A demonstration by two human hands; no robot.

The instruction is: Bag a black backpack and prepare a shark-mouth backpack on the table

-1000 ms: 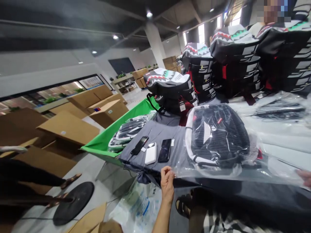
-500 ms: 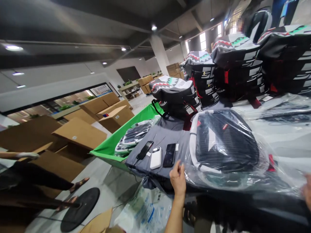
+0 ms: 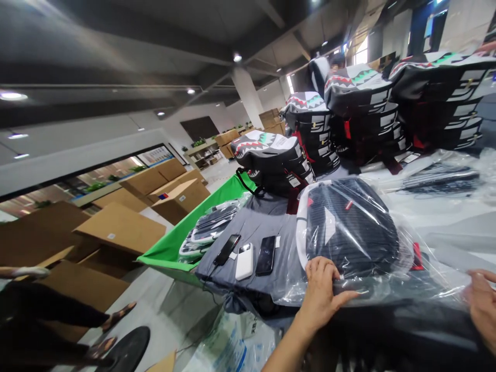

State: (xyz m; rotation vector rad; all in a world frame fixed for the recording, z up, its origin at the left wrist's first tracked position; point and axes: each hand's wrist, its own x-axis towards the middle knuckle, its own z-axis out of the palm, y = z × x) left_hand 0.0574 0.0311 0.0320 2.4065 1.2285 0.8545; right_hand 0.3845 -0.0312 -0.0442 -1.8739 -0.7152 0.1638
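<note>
A dark striped backpack [image 3: 349, 227] with white trim lies flat on the table inside a clear plastic bag [image 3: 411, 289]. My left hand [image 3: 320, 292] rests on the bag's near edge, fingers spread over the film and the backpack's lower left corner, thumb stretched to the right. At the right border, my right hand [image 3: 482, 305] is partly cut off and somewhat blurred; its fingers are at the loose right end of the bag, with film stretched toward them. A red tag [image 3: 417, 257] shows through the plastic near the backpack's right side.
Left of the bag lie a black phone [image 3: 265, 255], a white power bank [image 3: 244, 261] and another dark device [image 3: 227, 249]. Shark-mouth backpacks [image 3: 271, 155] stand stacked behind. A green-lined bin [image 3: 166, 250] holds wrapped bags. Cartons [image 3: 120, 222] and a person's legs [image 3: 50, 310] are at left.
My left hand has moved right from the bag's left corner onto its near edge, and its fingers have spread. The right hand has come further into view. The camera view has shifted slightly.
</note>
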